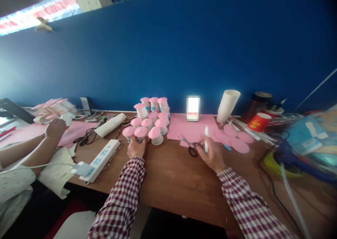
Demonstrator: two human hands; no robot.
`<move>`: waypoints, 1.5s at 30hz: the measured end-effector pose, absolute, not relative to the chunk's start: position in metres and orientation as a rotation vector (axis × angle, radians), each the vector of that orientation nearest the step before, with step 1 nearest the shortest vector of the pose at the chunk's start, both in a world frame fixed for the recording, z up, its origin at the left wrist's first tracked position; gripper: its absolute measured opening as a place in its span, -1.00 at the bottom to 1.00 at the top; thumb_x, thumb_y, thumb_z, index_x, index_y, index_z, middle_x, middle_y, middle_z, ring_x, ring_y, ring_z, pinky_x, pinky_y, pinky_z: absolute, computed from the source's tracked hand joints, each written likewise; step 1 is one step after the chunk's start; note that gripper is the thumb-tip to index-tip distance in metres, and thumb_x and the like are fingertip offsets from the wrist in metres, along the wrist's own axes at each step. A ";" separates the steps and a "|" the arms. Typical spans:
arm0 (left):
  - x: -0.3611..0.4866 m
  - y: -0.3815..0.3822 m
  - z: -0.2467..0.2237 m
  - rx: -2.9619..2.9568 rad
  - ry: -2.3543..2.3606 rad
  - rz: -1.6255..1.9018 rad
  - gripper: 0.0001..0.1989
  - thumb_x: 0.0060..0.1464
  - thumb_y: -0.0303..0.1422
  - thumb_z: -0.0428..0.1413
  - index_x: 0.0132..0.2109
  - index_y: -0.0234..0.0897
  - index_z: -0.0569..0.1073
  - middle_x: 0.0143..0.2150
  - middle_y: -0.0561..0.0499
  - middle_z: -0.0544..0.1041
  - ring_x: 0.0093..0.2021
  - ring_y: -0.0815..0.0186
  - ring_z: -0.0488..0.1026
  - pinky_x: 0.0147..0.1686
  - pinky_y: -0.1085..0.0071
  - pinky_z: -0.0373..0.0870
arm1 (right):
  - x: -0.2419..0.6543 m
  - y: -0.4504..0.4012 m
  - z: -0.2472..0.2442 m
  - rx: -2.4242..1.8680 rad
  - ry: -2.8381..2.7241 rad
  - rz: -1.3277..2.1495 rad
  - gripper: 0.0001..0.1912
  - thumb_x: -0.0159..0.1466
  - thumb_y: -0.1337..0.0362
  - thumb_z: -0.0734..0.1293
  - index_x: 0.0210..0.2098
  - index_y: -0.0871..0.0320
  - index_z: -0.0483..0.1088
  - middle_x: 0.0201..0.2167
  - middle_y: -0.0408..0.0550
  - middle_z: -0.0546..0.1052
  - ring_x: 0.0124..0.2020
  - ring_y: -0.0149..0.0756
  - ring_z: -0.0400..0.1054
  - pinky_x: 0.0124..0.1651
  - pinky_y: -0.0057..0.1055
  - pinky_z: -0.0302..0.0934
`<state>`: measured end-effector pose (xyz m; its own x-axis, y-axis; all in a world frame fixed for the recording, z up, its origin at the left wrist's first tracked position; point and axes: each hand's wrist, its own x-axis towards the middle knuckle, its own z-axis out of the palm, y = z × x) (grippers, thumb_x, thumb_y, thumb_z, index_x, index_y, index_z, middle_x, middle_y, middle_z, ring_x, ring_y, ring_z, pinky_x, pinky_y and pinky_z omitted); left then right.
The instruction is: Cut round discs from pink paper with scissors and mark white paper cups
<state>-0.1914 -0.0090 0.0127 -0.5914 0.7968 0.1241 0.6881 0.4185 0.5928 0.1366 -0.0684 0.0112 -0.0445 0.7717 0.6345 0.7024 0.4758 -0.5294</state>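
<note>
The left hand touches a pink-topped cup while the right hand holds a white pen.

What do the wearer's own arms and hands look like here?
The left sleeve and right sleeve match: long, dark red and white checks, reaching the wrists. The left hand and right hand are bare, with no gloves.
</note>
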 end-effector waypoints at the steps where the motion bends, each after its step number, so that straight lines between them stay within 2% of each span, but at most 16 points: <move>1: -0.191 -0.009 0.014 1.320 2.498 0.909 -0.41 -0.14 0.09 0.04 -0.04 -0.17 0.33 -0.25 -0.14 0.52 -0.15 -0.05 0.43 -0.25 0.14 0.31 | 0.137 -0.068 0.011 -1.254 -1.772 0.090 -0.53 0.24 0.14 0.25 0.09 0.18 0.18 -0.28 0.01 0.44 -0.25 -0.18 0.37 -0.16 -0.21 0.30; 7: -0.186 -0.019 0.024 1.274 2.488 0.958 -0.48 -0.14 0.07 0.05 -0.12 -0.17 0.36 -0.33 -0.07 0.50 -0.21 0.01 0.43 -0.28 0.18 0.31 | 0.137 -0.068 0.010 -1.247 -1.769 0.087 -0.53 0.24 0.14 0.25 0.10 0.18 0.18 -0.25 0.03 0.45 -0.24 -0.18 0.38 -0.16 -0.22 0.30; 14: -0.195 -0.048 0.031 1.266 2.454 1.247 -0.57 -0.15 0.04 0.08 -0.31 -0.25 0.38 -0.46 0.02 0.42 -0.38 0.20 0.39 -0.29 0.25 0.32 | 0.137 -0.069 0.011 -1.265 -1.777 0.087 -0.53 0.24 0.12 0.25 0.08 0.17 0.19 -0.22 0.04 0.46 -0.25 -0.19 0.39 -0.16 -0.23 0.31; 17: -0.198 -0.055 0.033 1.301 2.248 1.473 -0.54 -0.18 0.00 0.13 -0.26 -0.30 0.40 -0.36 -0.04 0.46 -0.34 0.21 0.41 -0.24 0.24 0.35 | 0.137 -0.069 0.011 -1.286 -1.779 0.099 -0.52 0.23 0.11 0.25 0.09 0.17 0.20 -0.21 0.04 0.46 -0.24 -0.19 0.39 -0.16 -0.23 0.30; 20: -0.192 -0.056 0.038 1.302 1.734 1.671 -0.47 -0.17 -0.10 0.18 -0.08 -0.34 0.37 -0.20 -0.13 0.49 -0.20 0.19 0.44 -0.17 0.26 0.37 | 0.137 -0.069 0.010 -1.296 -1.774 0.107 -0.51 0.23 0.11 0.26 0.09 0.18 0.20 -0.24 0.02 0.45 -0.22 -0.18 0.38 -0.14 -0.23 0.29; 22: -0.182 -0.055 0.040 1.306 1.405 1.700 -0.47 -0.16 -0.17 0.21 -0.04 -0.32 0.36 -0.13 -0.14 0.49 -0.12 0.18 0.43 -0.12 0.28 0.36 | 0.137 -0.069 0.010 -1.296 -1.769 0.109 -0.51 0.23 0.11 0.26 0.09 0.18 0.20 -0.28 0.01 0.45 -0.22 -0.18 0.38 -0.14 -0.23 0.29; 28: -0.132 -0.054 0.034 0.981 0.906 1.463 -0.63 -0.14 -0.20 0.19 -0.19 -0.33 0.42 -0.20 -0.12 0.51 -0.09 0.10 0.43 -0.14 0.23 0.38 | 0.136 -0.070 0.011 -1.277 -1.778 0.115 -0.52 0.23 0.13 0.25 0.09 0.17 0.19 -0.28 0.01 0.45 -0.28 -0.20 0.38 -0.19 -0.25 0.30; 32: -0.093 -0.050 0.034 0.718 0.576 1.254 -0.58 -0.02 -0.21 0.09 -0.03 -0.32 0.38 -0.10 -0.15 0.49 -0.05 0.08 0.41 -0.09 0.14 0.35 | 0.134 -0.071 0.011 -1.251 -1.792 0.124 -0.56 0.25 0.15 0.22 0.09 0.17 0.20 -0.23 0.04 0.45 -0.26 -0.20 0.39 -0.16 -0.23 0.30; 35: -0.071 -0.038 0.036 0.576 0.408 1.101 -0.54 0.03 -0.20 0.01 0.05 -0.36 0.33 -0.12 -0.17 0.50 -0.09 0.08 0.44 -0.07 0.10 0.33 | 0.135 -0.070 0.011 -1.259 -1.791 0.131 -0.55 0.25 0.15 0.23 0.09 0.17 0.19 -0.17 0.07 0.44 -0.19 -0.16 0.38 -0.11 -0.20 0.28; 42: -0.046 -0.012 0.029 0.408 0.328 0.977 -0.46 0.03 -0.19 -0.02 0.11 -0.39 0.28 -0.20 -0.16 0.52 -0.23 0.20 0.48 -0.16 0.26 0.37 | 0.134 -0.066 0.004 -1.301 -1.729 0.138 -0.40 0.20 0.17 0.28 0.16 0.19 0.05 -0.12 0.06 0.43 -0.25 -0.21 0.40 -0.15 -0.23 0.32; 45: -0.048 -0.011 0.023 0.415 0.332 0.946 -0.47 0.04 -0.17 -0.05 0.11 -0.37 0.28 -0.25 -0.14 0.53 -0.28 0.22 0.48 -0.21 0.27 0.38 | 0.132 -0.064 -0.001 -1.276 -1.721 0.074 -0.43 0.21 0.23 0.25 0.17 0.19 0.03 -0.14 0.06 0.45 -0.22 -0.20 0.40 -0.13 -0.22 0.32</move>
